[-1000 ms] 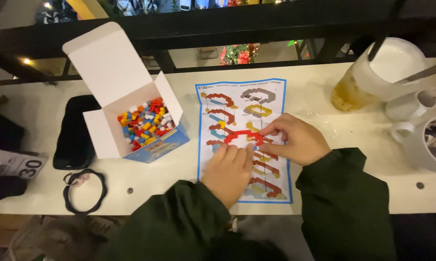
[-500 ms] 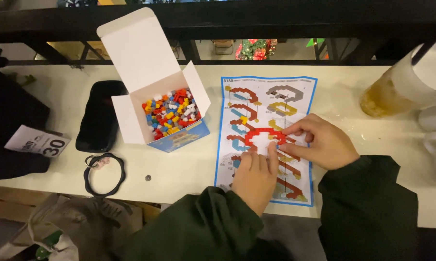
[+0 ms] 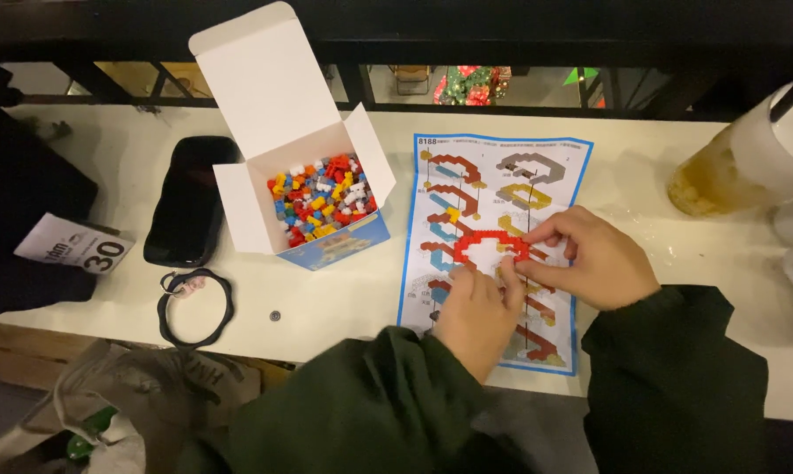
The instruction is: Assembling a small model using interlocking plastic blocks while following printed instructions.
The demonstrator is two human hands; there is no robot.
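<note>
Fingers of our left hand (image 3: 475, 318) and right hand (image 3: 595, 260) pinching a red brick ring (image 3: 489, 246), fingertips hiding its lower edge, instruction sheet (image 3: 502, 175) beneath, open box of bricks (image 3: 322, 200) nearby.

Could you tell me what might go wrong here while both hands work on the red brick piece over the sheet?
1. The red piece is a thin open ring, held only at its edges by the left hand and right hand; squeezing could snap it apart.
2. The open box of loose bricks sits close by; a sleeve could tip it.
3. The drink stands near the sheet; a bump may wet the paper.
</note>
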